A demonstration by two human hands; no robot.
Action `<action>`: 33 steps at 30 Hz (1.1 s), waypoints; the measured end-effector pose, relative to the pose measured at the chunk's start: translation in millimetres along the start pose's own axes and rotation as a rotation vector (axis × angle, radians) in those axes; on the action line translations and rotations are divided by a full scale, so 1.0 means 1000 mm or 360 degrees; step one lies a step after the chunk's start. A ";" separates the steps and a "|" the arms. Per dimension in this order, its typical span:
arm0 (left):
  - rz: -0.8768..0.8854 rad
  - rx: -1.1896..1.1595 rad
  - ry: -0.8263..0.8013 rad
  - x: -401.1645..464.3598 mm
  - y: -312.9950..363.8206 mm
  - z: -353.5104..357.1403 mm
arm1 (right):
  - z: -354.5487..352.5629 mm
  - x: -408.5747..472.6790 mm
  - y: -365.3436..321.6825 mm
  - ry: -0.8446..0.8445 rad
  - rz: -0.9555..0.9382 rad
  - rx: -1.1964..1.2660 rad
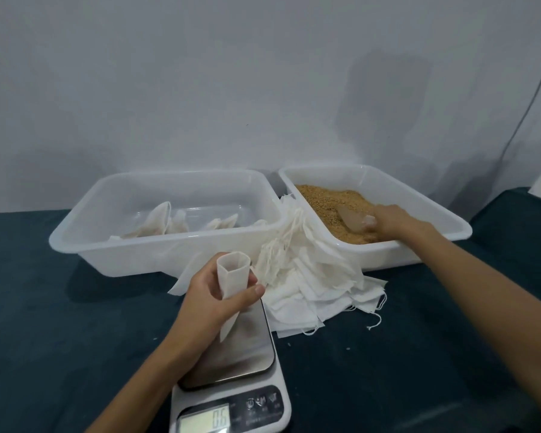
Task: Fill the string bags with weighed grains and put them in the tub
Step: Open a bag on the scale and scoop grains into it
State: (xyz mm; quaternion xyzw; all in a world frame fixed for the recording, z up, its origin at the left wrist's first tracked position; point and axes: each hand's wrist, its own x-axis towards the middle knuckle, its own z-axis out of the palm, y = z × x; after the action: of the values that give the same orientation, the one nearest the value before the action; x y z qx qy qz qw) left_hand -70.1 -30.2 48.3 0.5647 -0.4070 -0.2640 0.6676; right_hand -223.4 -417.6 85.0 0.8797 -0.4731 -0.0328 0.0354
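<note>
The left hand grips an open bag upright above the scale, mouth up. The right hand is in the grain tub, fingers curled round a scoop set in the grains. Spare bags lie piled between the tubs. The left tub holds several filled bags.

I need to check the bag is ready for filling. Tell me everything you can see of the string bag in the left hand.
The string bag is small, white and of thin, fabric-like material. The left hand holds it upright above the scale's steel platform, fingers and thumb curled round its middle. Its mouth is open and faces up; the lower end tapers to a flat corner hanging below the hand. No grain shows inside it.
</note>
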 end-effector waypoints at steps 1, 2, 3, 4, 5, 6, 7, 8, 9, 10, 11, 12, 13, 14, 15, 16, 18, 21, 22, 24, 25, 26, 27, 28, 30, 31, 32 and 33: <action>-0.0004 0.0000 0.0000 0.000 0.000 0.000 | 0.001 0.001 0.004 0.0044 -0.0003 -0.0037; -0.0009 -0.0006 0.0002 0.000 0.001 0.000 | 0.001 0.002 0.008 0.0071 -0.0003 -0.0090; -0.0016 -0.0011 0.0006 0.000 0.001 0.000 | 0.002 0.002 0.012 0.0079 0.0005 -0.0159; -0.0020 -0.0010 0.0009 -0.001 0.001 0.001 | 0.002 0.002 0.015 0.0082 0.0016 -0.0221; -0.0022 -0.0005 0.0011 0.000 0.001 0.001 | 0.001 0.002 0.017 0.0074 0.0024 -0.0260; -0.0022 -0.0002 0.0012 -0.001 0.001 0.001 | 0.001 0.002 0.020 0.0049 0.0028 -0.0254; -0.0024 -0.0003 0.0013 -0.001 0.001 0.001 | 0.000 0.002 0.021 0.0003 0.0032 -0.0208; -0.0026 -0.0005 0.0014 0.000 0.001 0.001 | 0.000 0.002 0.023 -0.0056 0.0031 -0.0159; -0.0027 -0.0006 0.0013 -0.001 0.001 0.000 | -0.001 0.002 0.024 -0.0113 0.0016 -0.0123; -0.0028 -0.0004 0.0011 -0.001 0.001 0.000 | 0.000 0.003 0.024 -0.0148 -0.0005 -0.0101; -0.0028 -0.0002 0.0010 -0.001 0.001 0.000 | -0.001 0.003 0.023 -0.0155 -0.0030 -0.0102; -0.0027 -0.0003 0.0012 -0.001 0.001 0.000 | -0.001 0.003 0.022 -0.0134 -0.0063 -0.0129; -0.0028 -0.0004 0.0016 0.000 0.001 0.000 | -0.002 0.004 0.020 -0.0091 -0.0107 -0.0181; -0.0031 -0.0004 0.0020 0.000 0.001 0.000 | -0.002 0.004 0.018 -0.0024 -0.0160 -0.0246; -0.0034 -0.0003 0.0024 0.000 0.001 0.000 | -0.001 0.004 0.016 0.0052 -0.0207 -0.0306; -0.0035 -0.0006 0.0025 0.000 0.001 0.000 | -0.002 0.004 0.013 0.0128 -0.0248 -0.0364; -0.0035 -0.0012 0.0020 0.000 0.002 0.000 | -0.002 0.004 0.006 0.0275 -0.0327 -0.0487; -0.0032 -0.0001 0.0021 -0.001 0.001 0.000 | -0.005 0.002 0.001 0.0407 -0.0430 -0.0522; -0.0030 0.0001 0.0022 -0.001 0.001 0.000 | -0.007 0.001 0.001 0.0397 -0.0451 -0.0469; -0.0028 -0.0002 0.0018 0.000 0.000 0.000 | -0.011 -0.002 0.003 0.0303 -0.0456 -0.0341; -0.0030 -0.0008 0.0018 0.000 0.000 0.000 | -0.014 -0.004 0.006 0.0237 -0.0453 -0.0289; -0.0032 -0.0011 0.0024 0.000 0.000 0.000 | -0.017 -0.007 0.009 0.0180 -0.0451 -0.0259; -0.0034 -0.0011 0.0029 0.000 0.000 -0.001 | -0.021 -0.009 0.012 0.0145 -0.0458 -0.0267; -0.0032 -0.0005 0.0030 0.000 0.000 -0.001 | -0.024 -0.011 0.015 0.0138 -0.0478 -0.0310; -0.0029 0.0011 0.0020 0.000 0.000 -0.001 | -0.029 -0.015 0.019 0.0152 -0.0526 -0.0425; -0.0031 0.0018 0.0017 0.000 -0.001 -0.001 | -0.030 -0.016 0.020 0.0150 -0.0547 -0.0418; -0.0034 0.0023 0.0019 0.000 -0.001 -0.001 | -0.032 -0.017 0.021 0.0140 -0.0564 -0.0355; -0.0037 0.0024 0.0022 0.000 -0.002 -0.001 | -0.033 -0.017 0.022 0.0126 -0.0574 -0.0266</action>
State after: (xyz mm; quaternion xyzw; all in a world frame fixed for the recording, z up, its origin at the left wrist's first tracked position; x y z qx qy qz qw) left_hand -69.5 -30.1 46.6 0.5762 -0.3978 -0.2647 0.6631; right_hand -248.2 -414.4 119.9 0.9447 -0.3019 -0.0432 0.1205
